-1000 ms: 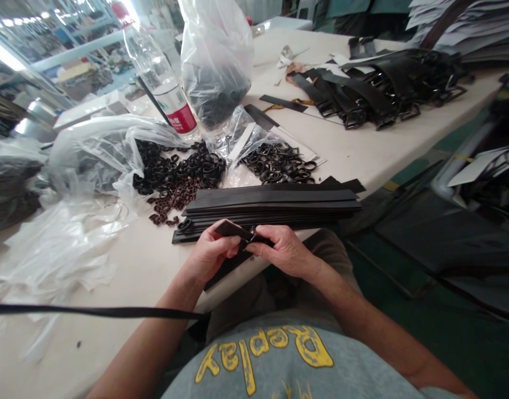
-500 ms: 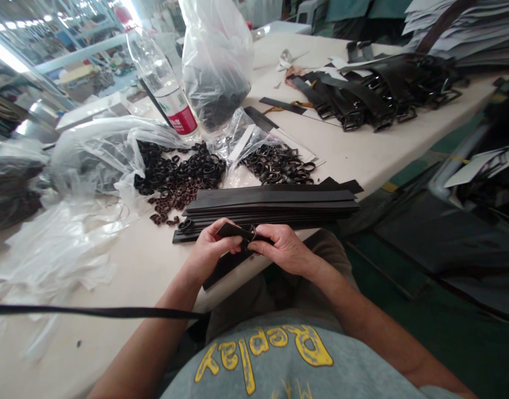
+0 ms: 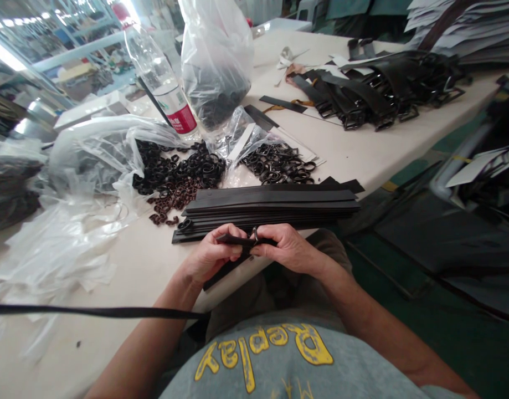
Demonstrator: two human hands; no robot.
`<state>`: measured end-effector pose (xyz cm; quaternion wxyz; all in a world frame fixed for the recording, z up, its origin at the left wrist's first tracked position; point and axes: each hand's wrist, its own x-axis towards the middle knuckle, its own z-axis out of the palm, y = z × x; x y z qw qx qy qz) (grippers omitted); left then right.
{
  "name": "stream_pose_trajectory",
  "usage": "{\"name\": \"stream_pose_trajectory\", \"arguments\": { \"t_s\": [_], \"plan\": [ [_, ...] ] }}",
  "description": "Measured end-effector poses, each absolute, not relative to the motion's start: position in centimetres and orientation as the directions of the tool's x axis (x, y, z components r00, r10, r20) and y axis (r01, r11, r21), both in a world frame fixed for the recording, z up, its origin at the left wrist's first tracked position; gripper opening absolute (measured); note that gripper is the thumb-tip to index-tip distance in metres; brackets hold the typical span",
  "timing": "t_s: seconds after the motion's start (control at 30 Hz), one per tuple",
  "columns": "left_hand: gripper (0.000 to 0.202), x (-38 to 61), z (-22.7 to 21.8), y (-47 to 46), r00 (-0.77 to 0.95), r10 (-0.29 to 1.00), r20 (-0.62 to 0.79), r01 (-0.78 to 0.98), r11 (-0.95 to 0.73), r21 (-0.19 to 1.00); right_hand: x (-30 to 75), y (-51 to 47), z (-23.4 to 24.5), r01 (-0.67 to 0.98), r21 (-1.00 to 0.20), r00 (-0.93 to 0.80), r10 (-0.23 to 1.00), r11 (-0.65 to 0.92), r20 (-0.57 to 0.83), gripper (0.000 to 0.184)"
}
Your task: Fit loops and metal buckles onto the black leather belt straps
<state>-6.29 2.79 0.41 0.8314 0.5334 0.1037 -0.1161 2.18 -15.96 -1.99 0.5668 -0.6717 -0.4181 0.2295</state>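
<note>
Close to the table's front edge, my left hand pinches a dark belt strap between thumb and fingers. My right hand is closed on the same strap, right beside a small shiny metal buckle that sits around it. Fingers hide much of the buckle and strap. Just beyond both hands lies a stack of dark straps. Farther back are a heap of black loops, a smaller heap of brown loops and a pile of metal buckles.
Crumpled clear plastic covers the table's left side. A bottle and a plastic bag with dark contents stand behind the loops. Buckled belts lie at the back right. A black cord crosses the lower left.
The strap end in my left hand has tipped from a raised slant to nearly level. The buckle shows more upright between my hands, and both hands keep their grip.
</note>
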Motion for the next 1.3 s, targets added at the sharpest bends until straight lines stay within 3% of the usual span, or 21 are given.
{"name": "stream_pose_trajectory", "arguments": {
  "t_s": [0.13, 0.37, 0.57, 0.97, 1.3],
  "plan": [
    [0.026, -6.3, 0.4, 2.7, 0.958, -0.018, -0.285, 0.271, 0.376, 0.886, 2.1, -15.9, -2.0, 0.343, -0.938, 0.557, 0.816, -0.052, 0.158, 0.021],
    [0.023, -6.3, 0.0, 2.6, 0.931, 0.201, -0.304, 0.249, 0.257, 0.934, 1.9, -15.8, -2.3, 0.357, -0.93, 0.598, 0.786, -0.085, 0.158, 0.017],
    [0.027, -6.4, 0.1, 2.1, 0.94, 0.243, -0.237, 0.2, 0.167, 0.965, 1.8, -16.1, -2.0, 0.324, -0.943, 0.582, 0.803, -0.08, 0.132, 0.02],
    [0.029, -6.3, -0.3, 1.9, 0.925, 0.345, -0.16, 0.137, 0.09, 0.986, 0.0, -15.1, -2.5, 0.24, -0.965, 0.717, 0.689, -0.102, 0.105, 0.031],
    [0.026, -6.4, -0.9, 2.1, 0.945, 0.304, -0.12, 0.09, 0.111, 0.99, 0.7, -15.6, -1.8, 0.211, -0.977, 0.618, 0.774, 0.006, 0.138, 0.026]
  ]
}}
